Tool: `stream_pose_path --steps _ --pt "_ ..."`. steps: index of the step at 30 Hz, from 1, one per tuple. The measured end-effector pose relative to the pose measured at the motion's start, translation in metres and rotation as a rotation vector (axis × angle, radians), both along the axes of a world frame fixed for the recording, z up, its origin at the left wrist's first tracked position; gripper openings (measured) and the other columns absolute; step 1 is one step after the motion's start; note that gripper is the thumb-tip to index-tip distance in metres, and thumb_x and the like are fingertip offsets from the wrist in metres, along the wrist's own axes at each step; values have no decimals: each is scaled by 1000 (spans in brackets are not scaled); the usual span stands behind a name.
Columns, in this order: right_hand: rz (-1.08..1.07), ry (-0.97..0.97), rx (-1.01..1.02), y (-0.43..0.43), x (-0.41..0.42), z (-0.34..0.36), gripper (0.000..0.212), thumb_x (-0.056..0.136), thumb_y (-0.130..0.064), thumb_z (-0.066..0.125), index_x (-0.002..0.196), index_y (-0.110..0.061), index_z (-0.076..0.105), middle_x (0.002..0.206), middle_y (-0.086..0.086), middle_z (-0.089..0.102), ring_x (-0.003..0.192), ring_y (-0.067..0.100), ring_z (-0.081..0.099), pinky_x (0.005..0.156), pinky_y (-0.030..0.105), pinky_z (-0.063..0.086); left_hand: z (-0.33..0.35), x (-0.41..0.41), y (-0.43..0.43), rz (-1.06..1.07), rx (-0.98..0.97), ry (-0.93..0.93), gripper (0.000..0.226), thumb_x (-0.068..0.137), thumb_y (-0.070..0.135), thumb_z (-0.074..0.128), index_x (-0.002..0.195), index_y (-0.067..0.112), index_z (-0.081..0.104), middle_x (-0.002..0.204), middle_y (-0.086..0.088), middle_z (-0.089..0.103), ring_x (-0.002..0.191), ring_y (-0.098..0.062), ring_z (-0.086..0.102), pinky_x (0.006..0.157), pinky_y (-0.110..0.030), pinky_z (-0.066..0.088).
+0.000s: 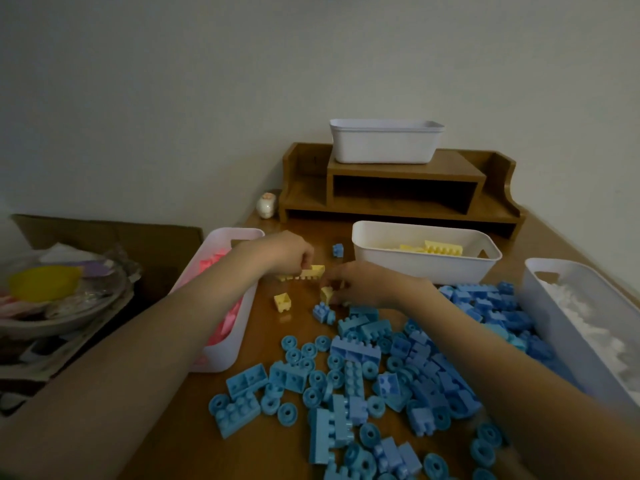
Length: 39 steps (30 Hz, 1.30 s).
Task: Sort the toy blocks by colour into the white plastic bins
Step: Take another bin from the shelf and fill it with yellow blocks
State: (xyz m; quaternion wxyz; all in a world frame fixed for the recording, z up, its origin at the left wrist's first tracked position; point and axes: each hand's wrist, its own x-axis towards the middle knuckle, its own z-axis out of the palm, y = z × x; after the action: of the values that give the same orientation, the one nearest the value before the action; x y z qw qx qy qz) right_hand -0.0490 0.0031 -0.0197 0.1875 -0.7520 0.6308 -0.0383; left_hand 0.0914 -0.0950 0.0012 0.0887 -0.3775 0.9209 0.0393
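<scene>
My left hand [289,252] is closed on a long yellow block [306,273] that lies near the middle of the wooden table. Beside it, my right hand [360,284] grips a small yellow block [326,293]. Another small yellow block [282,302] lies loose just left of it. A large pile of blue blocks and wheels [381,375] covers the near table. A lone blue block [338,250] sits further back. The bin with pink blocks [239,348] stands at left, the bin with yellow blocks [426,263] behind my right hand, the bin with white blocks [554,323] at right.
An empty-looking white bin [384,147] sits on a wooden desk shelf [398,188] at the back. A small figurine [267,206] stands by the shelf. Off the table's left edge is a cardboard box [104,233] with a foil dish [52,299] of clutter.
</scene>
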Motion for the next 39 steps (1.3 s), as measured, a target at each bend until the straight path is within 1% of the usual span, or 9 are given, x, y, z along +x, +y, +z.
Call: stream_pose_path --steps 5,11,14,17,22,28,33,37,39 --pt "-71 -55 -167 7 -8 9 32 93 -20 55 124 -22 54 104 1 56 91 16 51 76 26 39 13 3 3 27 -42 64 17 88 9 54 86 26 56 90 6 55 88 -15 54 69 -26 40" --pt "-234 -203 -386 20 -36 40 27 93 -24 56 119 -23 56 100 -7 55 94 13 56 77 23 44 33 -4 10 171 -173 231 21 93 3 48 105 17 58 107 -4 54 92 -18 51 70 -26 38" --pt "-378 -177 -474 27 -64 51 29 94 -21 53 123 -17 53 99 -5 53 88 12 54 69 19 39 38 -15 12 168 -158 346 17 93 4 49 96 18 58 102 -5 59 93 -20 55 71 -28 42" --pt "-484 -108 -431 31 -91 50 28 95 -18 51 122 -11 53 109 4 58 91 17 54 73 26 42 40 -34 19 137 -163 448 16 93 7 49 89 20 57 93 -3 59 86 -20 56 71 -30 43" --pt "-541 -2 -306 33 -111 44 35 93 -11 48 128 -13 50 133 11 47 121 27 46 97 35 40 41 -75 40 -22 -233 504 14 94 8 47 96 17 57 93 -3 55 82 -20 54 69 -32 47" --pt "-578 -80 -424 40 -113 50 56 90 -5 47 143 -12 31 143 10 37 128 25 41 96 27 36 29 -125 57 -83 -145 438 12 96 10 46 101 15 56 98 -5 56 87 -23 54 71 -32 46" --pt "-561 -6 -294 47 -121 45 46 92 -15 51 136 -12 40 138 10 41 122 24 45 95 30 40 27 -136 65 -164 110 468 16 99 20 44 109 11 54 106 -7 57 95 -23 55 75 -32 43" --pt "-509 55 -255 55 -122 39 44 93 -21 52 135 -19 43 140 6 42 122 24 47 102 40 41 31 -126 67 -150 56 504 26 100 14 41 123 16 53 124 -2 53 109 -18 52 83 -26 42" --pt "-467 56 -320 57 -116 37 38 94 -18 49 132 -19 47 136 4 48 119 21 49 99 33 42 32 -114 66 -58 -64 471 32 96 6 43 125 17 50 123 -4 51 107 -20 52 84 -32 46"
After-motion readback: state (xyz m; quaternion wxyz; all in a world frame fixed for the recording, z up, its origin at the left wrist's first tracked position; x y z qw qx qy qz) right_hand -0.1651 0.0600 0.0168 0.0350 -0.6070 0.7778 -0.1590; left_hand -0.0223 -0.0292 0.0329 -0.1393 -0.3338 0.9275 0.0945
